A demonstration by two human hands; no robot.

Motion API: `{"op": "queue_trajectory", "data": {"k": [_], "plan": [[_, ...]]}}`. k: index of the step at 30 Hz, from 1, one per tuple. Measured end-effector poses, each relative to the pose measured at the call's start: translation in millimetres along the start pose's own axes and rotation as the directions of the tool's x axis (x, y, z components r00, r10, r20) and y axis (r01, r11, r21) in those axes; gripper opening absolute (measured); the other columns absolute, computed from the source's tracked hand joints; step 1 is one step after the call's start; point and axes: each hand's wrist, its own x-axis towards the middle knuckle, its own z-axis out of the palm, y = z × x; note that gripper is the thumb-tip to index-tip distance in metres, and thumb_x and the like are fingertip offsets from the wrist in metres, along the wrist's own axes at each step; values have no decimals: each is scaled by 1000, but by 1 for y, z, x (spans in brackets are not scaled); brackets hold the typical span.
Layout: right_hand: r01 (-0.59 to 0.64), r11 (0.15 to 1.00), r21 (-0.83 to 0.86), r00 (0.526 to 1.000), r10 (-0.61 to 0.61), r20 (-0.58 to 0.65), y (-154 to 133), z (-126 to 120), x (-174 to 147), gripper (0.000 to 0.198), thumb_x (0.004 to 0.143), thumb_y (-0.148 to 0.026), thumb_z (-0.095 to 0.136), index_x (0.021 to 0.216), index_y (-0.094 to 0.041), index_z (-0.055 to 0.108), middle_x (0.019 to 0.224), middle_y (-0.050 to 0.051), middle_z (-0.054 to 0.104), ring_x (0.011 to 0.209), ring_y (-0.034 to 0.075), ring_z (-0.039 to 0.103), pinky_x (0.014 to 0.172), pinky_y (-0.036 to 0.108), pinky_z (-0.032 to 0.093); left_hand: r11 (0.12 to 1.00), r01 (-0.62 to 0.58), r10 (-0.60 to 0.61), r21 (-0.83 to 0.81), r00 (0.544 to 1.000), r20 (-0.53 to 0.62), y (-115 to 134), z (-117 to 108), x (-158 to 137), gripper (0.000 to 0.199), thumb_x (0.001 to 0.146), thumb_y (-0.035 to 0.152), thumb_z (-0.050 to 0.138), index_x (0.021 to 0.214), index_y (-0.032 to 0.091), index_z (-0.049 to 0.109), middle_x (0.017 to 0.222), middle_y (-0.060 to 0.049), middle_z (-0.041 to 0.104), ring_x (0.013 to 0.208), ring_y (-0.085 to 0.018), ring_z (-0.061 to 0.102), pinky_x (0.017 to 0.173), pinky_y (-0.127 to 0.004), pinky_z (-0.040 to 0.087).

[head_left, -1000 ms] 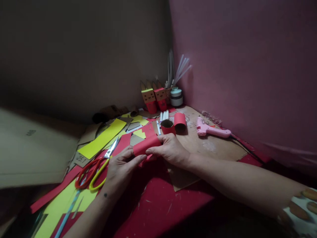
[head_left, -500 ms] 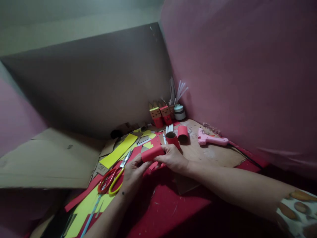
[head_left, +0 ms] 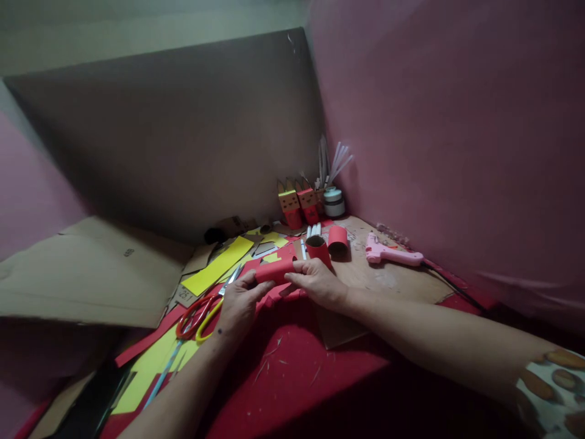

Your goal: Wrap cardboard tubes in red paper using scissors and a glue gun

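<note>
Between my two hands is a red paper-covered tube (head_left: pixel 275 271), lying crosswise above the red tabletop. My left hand (head_left: pixel 242 299) pinches its left end with thumb and fingers. At the other end, my right hand (head_left: pixel 315 281) grips it the same way. Just beyond my right hand, a red-wrapped cardboard tube (head_left: pixel 317 251) stands upright with its brown inside showing. Another red tube (head_left: pixel 338 241) lies behind it, its opening toward me. Scissors (head_left: pixel 210 312) with red and yellow handles lie beside my left hand.
A pink glue gun (head_left: pixel 393 253) with a cord lies on a cardboard sheet (head_left: pixel 397 283) to the right. Yellow paper strips (head_left: pixel 218 266) and red scraps cover the left side. Two box-faced figures (head_left: pixel 298 206) and a white jar (head_left: pixel 334 202) stand in the back corner.
Both hands stay on the red tube, which sits slightly higher in view and more level. My left hand has shifted a little left. The camera view has tilted slightly.
</note>
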Motion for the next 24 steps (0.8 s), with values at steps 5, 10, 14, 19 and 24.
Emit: {"op": "queue_trajectory", "data": {"k": [5,10,14,19,24], "plan": [[3,998,58,1000,-4,8,-4,-2,-1,27,70,-27,68,94,-14,71,79,3,71,65,13,67,66,28,56,1000,1,-1,-3,999,35,-1,-9,4,25,67,17,73,91,16,73,73,-1,70,61,-12,55,61,-25,43],[-51,988,142,999,51,4,-4,-6,-1,28,71,-27,69,95,-13,71,80,4,71,64,12,66,65,27,55,996,42,-36,-84,996,75,3,-12,5,13,62,16,76,74,13,74,55,2,60,50,-8,45,51,-22,35],[-61,973,223,997,67,-23,-5,-10,2,28,69,-26,72,93,-11,70,84,7,71,72,16,67,64,29,55,974,58,-56,-219,998,18,3,-15,9,19,61,21,77,78,13,73,62,0,62,51,-8,47,50,-21,37],[-153,889,432,983,181,-25,-10,-11,1,22,70,-21,71,90,-13,68,84,9,72,78,21,67,70,37,54,931,13,-48,-364,995,-86,-3,-22,14,27,78,40,63,90,16,69,76,-2,63,58,-8,53,55,-19,43],[-255,766,590,946,325,-13,-9,-9,-4,14,71,-13,67,84,-17,66,79,5,71,77,20,65,78,40,52,928,52,-51,-370,999,12,-2,-14,10,33,81,42,59,96,13,67,89,-9,67,72,-16,62,60,-24,47]]}}
